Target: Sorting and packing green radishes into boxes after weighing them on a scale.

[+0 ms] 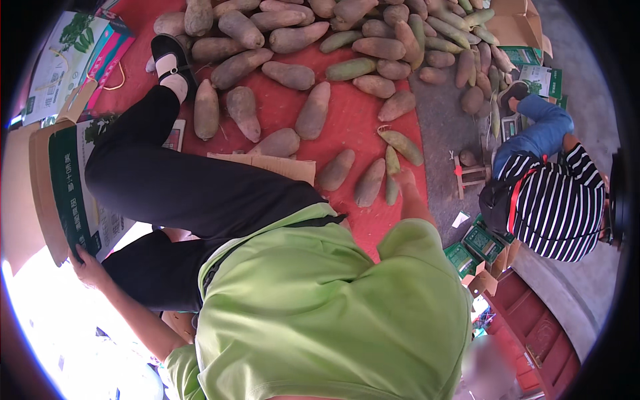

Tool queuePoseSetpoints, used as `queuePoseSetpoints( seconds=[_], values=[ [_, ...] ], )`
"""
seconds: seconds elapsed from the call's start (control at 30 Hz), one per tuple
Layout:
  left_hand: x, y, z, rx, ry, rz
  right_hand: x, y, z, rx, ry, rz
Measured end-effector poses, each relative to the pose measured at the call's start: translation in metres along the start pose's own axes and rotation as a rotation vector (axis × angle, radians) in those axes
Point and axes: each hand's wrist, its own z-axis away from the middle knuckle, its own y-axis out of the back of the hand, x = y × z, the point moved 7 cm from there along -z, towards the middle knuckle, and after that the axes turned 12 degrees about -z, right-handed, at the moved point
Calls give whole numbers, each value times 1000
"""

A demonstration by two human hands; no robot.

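My left hand [91,269] grips the lower edge of an open green-and-white cardboard box [59,190] by my leg, its thumb on the green side. On the red sheet, my right hand [404,179] is closed at the side of a slim green radish [392,177]; its fingertips are partly hidden. A thicker brownish radish [369,183] lies just left of it. Another green radish [405,146] rests slightly farther off. Beside my knee, a flat piece of cardboard [267,165] partly covers one more brownish radish [277,142].
A big heap of radishes [380,48] spreads across the far side of the red sheet [347,110]. At right, a person in a striped shirt [557,203] bends near a small wooden stool [471,175]. Green boxes [483,241] stand at lower right; a printed carton [70,63] is far left.
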Motion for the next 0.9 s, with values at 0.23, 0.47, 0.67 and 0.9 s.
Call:
queuePoseSetpoints(
  seconds=[0.23, 0.47, 0.67, 0.9],
  values=[
    [-6, -9, -5, -96, 37, 7, -21, -4, -4, -38, -70, -16],
    [-7, -9, -6, -59, 36, -9, -62, 7, 29, 0, -118, 14],
    [2, -4, -2, -88, 52, -4, -85, 27, 50, 72, -221, 160],
    [-7, -7, -4, -50, 47, -6, -69, 12, 30, 146, -140, -54]
  ],
)
